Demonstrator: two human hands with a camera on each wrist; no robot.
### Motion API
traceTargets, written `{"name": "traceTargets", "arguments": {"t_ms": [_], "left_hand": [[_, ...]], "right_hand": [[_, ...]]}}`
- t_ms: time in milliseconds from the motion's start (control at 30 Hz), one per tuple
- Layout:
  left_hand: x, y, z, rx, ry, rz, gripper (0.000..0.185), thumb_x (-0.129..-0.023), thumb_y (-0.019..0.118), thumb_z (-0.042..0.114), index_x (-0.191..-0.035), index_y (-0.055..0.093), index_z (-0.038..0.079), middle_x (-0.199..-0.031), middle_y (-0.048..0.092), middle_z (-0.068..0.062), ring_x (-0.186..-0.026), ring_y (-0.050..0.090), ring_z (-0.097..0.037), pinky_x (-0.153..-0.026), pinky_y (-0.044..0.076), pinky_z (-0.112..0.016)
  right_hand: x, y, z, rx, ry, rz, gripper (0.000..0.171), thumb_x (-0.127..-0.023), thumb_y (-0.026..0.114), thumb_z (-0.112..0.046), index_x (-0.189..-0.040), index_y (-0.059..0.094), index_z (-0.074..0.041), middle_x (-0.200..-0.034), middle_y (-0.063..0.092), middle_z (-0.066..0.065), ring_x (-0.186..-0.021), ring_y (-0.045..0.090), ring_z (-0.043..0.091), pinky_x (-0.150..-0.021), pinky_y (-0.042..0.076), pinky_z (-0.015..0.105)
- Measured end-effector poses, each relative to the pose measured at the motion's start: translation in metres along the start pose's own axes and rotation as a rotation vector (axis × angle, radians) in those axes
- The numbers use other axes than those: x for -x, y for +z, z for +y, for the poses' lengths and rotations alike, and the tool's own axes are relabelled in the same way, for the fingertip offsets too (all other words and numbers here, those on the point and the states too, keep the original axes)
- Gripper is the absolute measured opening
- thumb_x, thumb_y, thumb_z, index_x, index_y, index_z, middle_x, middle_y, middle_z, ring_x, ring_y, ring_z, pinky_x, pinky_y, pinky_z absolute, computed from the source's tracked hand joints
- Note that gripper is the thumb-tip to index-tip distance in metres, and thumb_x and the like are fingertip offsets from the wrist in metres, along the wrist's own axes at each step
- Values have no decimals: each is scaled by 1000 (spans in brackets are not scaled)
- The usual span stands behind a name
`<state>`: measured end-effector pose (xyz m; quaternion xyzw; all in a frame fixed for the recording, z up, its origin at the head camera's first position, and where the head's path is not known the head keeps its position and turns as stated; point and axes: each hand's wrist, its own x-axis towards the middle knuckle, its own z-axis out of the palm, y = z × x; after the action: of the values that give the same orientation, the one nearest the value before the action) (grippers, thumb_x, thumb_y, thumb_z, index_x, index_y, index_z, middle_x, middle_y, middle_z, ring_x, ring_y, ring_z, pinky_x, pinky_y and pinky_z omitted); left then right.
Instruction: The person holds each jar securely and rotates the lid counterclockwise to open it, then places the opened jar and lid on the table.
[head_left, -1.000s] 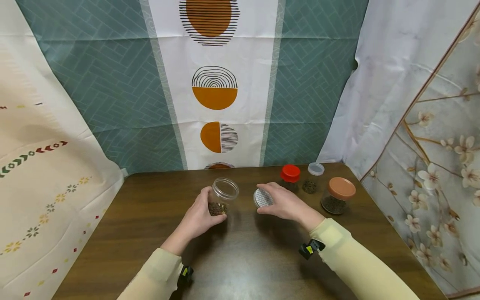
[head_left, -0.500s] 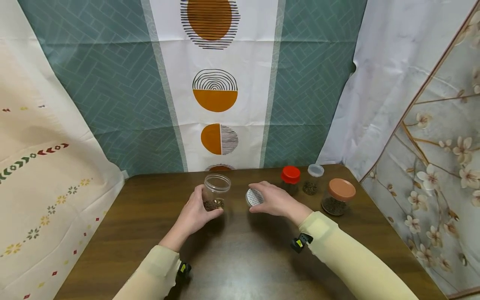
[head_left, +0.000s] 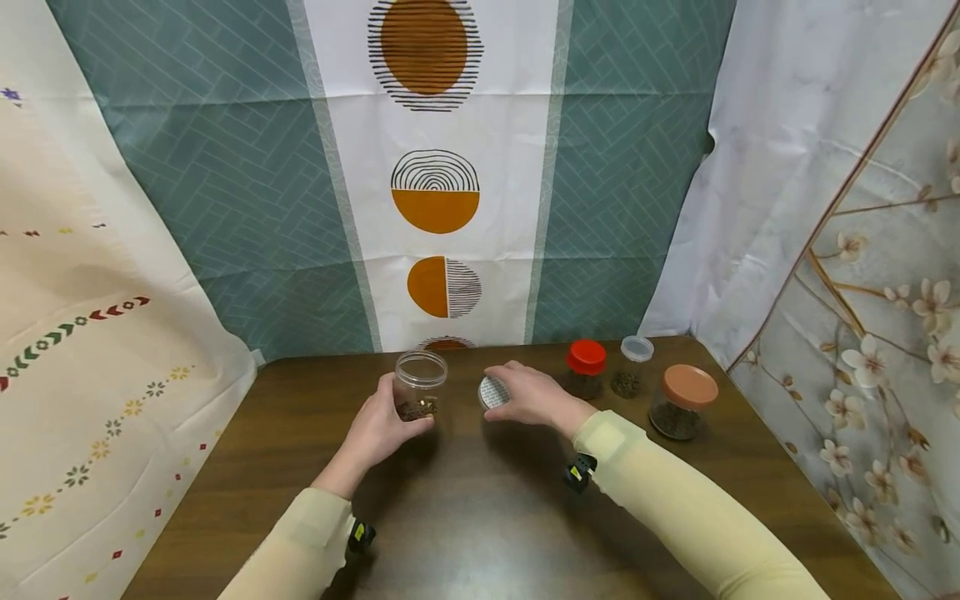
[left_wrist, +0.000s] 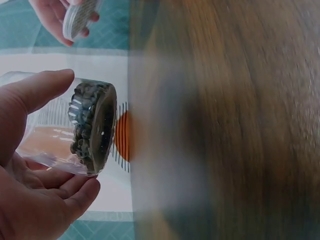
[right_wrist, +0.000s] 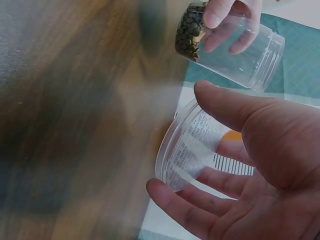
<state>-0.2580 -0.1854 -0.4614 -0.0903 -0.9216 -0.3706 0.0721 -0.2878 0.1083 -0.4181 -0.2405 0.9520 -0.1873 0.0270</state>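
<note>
My left hand (head_left: pixel 382 422) grips a clear, lidless jar (head_left: pixel 420 379) round its side, thumb on one side and fingers on the other. Dark pellet-like pieces (left_wrist: pixel 89 125) cover the bottom of the jar, with a few lighter bits among them. In the left wrist view the jar's base appears raised off the tabletop. To the right of the jar, my right hand (head_left: pixel 528 396) holds a round clear lid (right_wrist: pixel 187 145) by its rim, between thumb and fingers. The lid is tilted on edge and carries printed text. Jar and lid are apart.
Behind my right hand, at the table's back right, stand a red-lidded jar (head_left: pixel 586 367), a small jar with a clear lid (head_left: pixel 630 367) and a wider jar with an orange-brown lid (head_left: pixel 684 400). The brown wooden table (head_left: pixel 480 517) meets hanging cloths at its back and sides.
Both hands have shifted left across the table, carrying the jar and the lid. The jar stands a little more upright than before. The other jars have stayed in place.
</note>
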Motion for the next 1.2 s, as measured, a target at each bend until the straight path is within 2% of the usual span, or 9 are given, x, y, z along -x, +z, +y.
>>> {"name": "traceTargets", "arguments": {"t_ms": [200,400,700,1000,1200], "left_hand": [[-5,-5,-12,25,-48,-3,88,-89,94,31,-150,39,1,-138,65,-23,-127,64,-43,-106,49,-60],[-15,-13,-22,45,-43,20,89,-88,95,27,-150,41,-7,-138,55,-28,-130,54,-45,-111,46,-61],[-27,-21,-35,30,-87,22,92,-89,95,27,-152,38,-6,-136,55,-28,-130,55,-46,-111,45,-63],[-29,-28,-52,12,-135,54,91,-88,95,30,-150,39,-6,-138,62,-29,-130,60,-47,-110,46,-63],[-28,-33,-64,0,-188,56,92,-91,93,32,-152,36,-6,-141,62,-31,-134,58,-51,-111,45,-64]], "right_hand": [[-18,3,-7,21,-30,1,73,-92,87,-40,-154,62,-12,-137,67,12,-116,66,29,-98,57,48],[-37,9,-15,41,-36,-19,74,-94,86,-42,-156,60,-12,-140,65,13,-116,65,29,-98,56,48],[-61,20,-30,65,-30,-46,75,-94,87,-44,-157,60,-12,-143,63,16,-120,65,31,-102,55,47],[-84,35,-36,95,-6,-53,74,-94,87,-43,-156,60,-14,-143,62,14,-120,65,30,-101,56,46],[-93,47,-41,117,10,-58,75,-95,85,-45,-158,59,-15,-144,62,14,-122,65,32,-101,56,48]]}}
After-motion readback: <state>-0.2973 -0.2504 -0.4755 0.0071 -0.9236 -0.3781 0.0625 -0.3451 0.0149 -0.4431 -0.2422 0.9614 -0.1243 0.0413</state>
